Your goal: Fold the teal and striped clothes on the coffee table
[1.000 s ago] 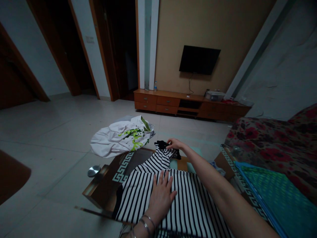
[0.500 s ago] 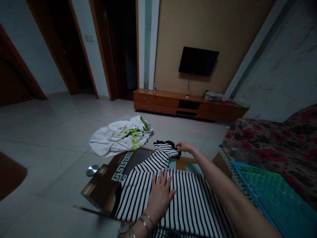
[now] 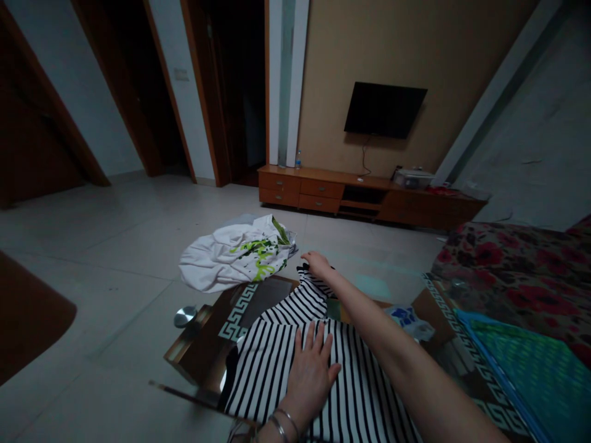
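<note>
A black-and-white striped top (image 3: 263, 363) with black trim lies spread on a glass-topped table, one sleeve (image 3: 302, 301) folded out toward the far side. Flat on its body rests my left hand (image 3: 311, 369), fingers spread, bracelets at the wrist. My right hand (image 3: 318, 264) reaches across to the dark scalloped cuff at the sleeve's far end. Its fingers stretch leftward over the cuff and partly cover it; whether they touch the fabric is unclear.
A white garment with green print (image 3: 221, 255) lies past the table's far left corner. A thin stick (image 3: 178, 392) juts out at the near left. On the right are a blue-green cloth (image 3: 526, 375), a plastic bag (image 3: 410, 321) and a flowered sofa (image 3: 512, 258).
My right hand has moved left along the cuff, from its right corner to its left. My left hand stays flat on the top. The view has shifted slightly.
</note>
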Demonstrator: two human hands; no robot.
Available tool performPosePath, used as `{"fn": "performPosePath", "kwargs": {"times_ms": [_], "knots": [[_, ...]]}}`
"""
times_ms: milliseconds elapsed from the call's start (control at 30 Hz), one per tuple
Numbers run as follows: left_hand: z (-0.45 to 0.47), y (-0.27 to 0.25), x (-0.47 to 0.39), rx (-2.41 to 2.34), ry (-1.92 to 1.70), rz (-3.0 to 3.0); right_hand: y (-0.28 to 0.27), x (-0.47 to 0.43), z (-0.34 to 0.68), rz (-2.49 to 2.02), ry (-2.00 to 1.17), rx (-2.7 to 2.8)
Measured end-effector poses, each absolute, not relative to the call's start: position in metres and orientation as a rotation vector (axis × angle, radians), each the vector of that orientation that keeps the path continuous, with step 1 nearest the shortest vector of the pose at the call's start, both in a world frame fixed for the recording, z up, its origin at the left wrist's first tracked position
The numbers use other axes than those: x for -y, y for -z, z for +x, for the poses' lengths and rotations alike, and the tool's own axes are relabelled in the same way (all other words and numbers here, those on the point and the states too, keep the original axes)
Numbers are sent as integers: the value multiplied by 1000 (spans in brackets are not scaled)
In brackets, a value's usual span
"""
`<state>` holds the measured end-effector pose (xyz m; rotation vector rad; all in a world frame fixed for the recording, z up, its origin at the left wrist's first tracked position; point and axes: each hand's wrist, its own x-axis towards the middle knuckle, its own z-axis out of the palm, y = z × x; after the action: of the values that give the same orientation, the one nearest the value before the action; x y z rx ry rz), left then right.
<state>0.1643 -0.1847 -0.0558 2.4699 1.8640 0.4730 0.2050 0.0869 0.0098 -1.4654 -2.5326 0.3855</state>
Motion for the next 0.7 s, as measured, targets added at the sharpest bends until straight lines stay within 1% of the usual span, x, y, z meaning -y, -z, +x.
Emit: {"fn": "performPosePath", "kwargs": {"times_ms": [233,400,533,700], "knots": [[164,56,183,-1842,-483,2431,2,-116,203,-1581,-508,2593],[163,54,184,-1834,-495,2411,1,-129,209,-1438,-644,2612],[162,54,183,-1824,-478,2423,11,-125,202,-1337,-735,2576],[162,55,183,-1836,-492,2430,22,-126,198,-1375,-852,2580]]}}
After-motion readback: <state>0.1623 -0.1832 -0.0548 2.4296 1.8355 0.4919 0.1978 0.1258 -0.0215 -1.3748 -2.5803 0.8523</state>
